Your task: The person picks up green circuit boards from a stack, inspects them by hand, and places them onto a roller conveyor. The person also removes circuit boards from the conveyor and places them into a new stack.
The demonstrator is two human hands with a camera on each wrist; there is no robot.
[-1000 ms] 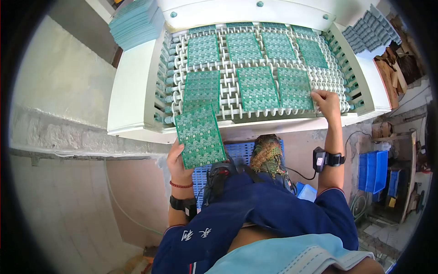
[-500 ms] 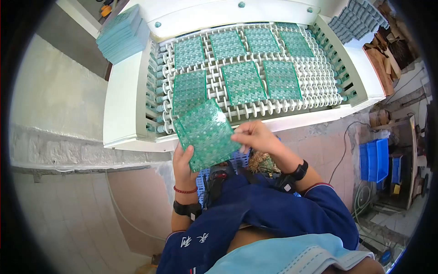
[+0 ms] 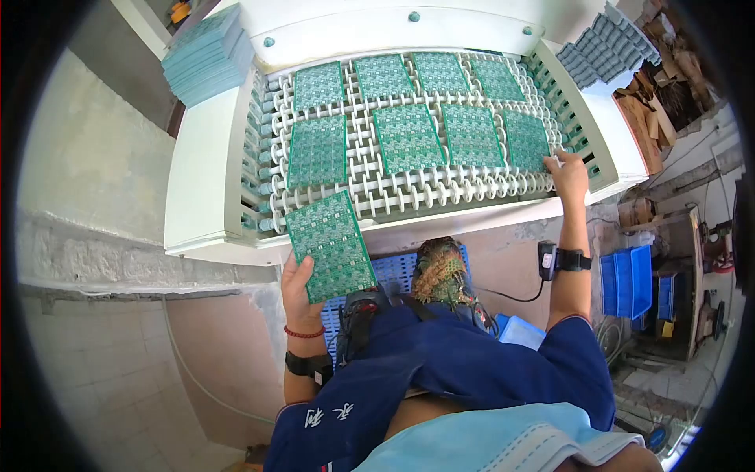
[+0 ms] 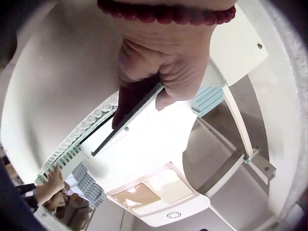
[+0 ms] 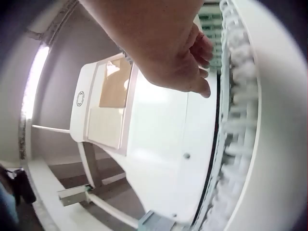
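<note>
My left hand (image 3: 300, 287) grips a green circuit board (image 3: 332, 248), thumb on its face, in front of the machine's near edge. In the left wrist view, the board (image 4: 127, 118) shows edge-on between thumb and fingers. At the right end of the front row, my right hand (image 3: 571, 178) has its fingertips at the lower right corner of another circuit board (image 3: 527, 140) lying on the white rollers (image 3: 429, 189). The right wrist view shows the right hand (image 5: 178, 62) with loosely bent fingers and nothing visible between them.
More circuit boards (image 3: 405, 138) lie in two rows on the rollers. Blue-green stacked sheets (image 3: 206, 59) stand on the machine's left side, grey stacked trays (image 3: 609, 47) on its right. A white front rail (image 3: 417, 224) borders the rollers. Blue bins (image 3: 627, 282) are at far right.
My right hand came in to the board in my left hand, then moved back out right. A further board now lies at the front row's right end. The left hand still holds a board.
</note>
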